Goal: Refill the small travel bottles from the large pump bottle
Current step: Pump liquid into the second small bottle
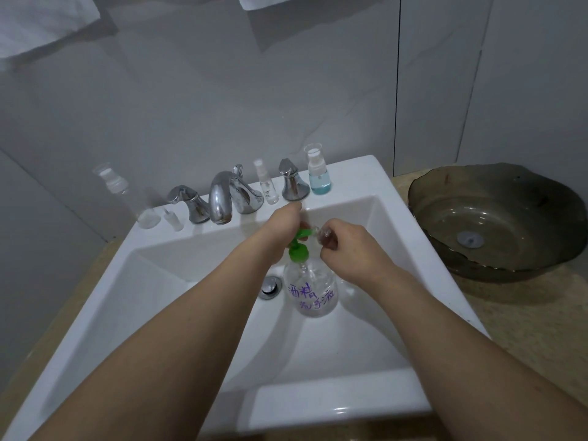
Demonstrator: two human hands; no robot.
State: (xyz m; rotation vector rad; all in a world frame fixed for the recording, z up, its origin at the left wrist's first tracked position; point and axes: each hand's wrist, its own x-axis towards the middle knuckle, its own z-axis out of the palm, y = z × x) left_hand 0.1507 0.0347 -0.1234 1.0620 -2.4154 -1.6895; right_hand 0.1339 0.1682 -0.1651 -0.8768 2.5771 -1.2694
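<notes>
both forearms reach over sink (pixel 366 173). left hand (pixel 283 222) presses green pump head of pump bottle (pixel 313 288); right hand (pixel 345 241) pinches small travel bottle (pixel 324 233) at spout. light, slick plastic; grip the body.

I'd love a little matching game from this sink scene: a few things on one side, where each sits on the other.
Things:
1. pump bottle
2. blue-liquid bottle
3. dark bowl
4. tap

Places:
A. on the counter right of the sink
B. inside the basin
C. rear sink ledge, far right
D. rear ledge, middle

Pairs: 1-B, 2-C, 3-A, 4-D
</notes>
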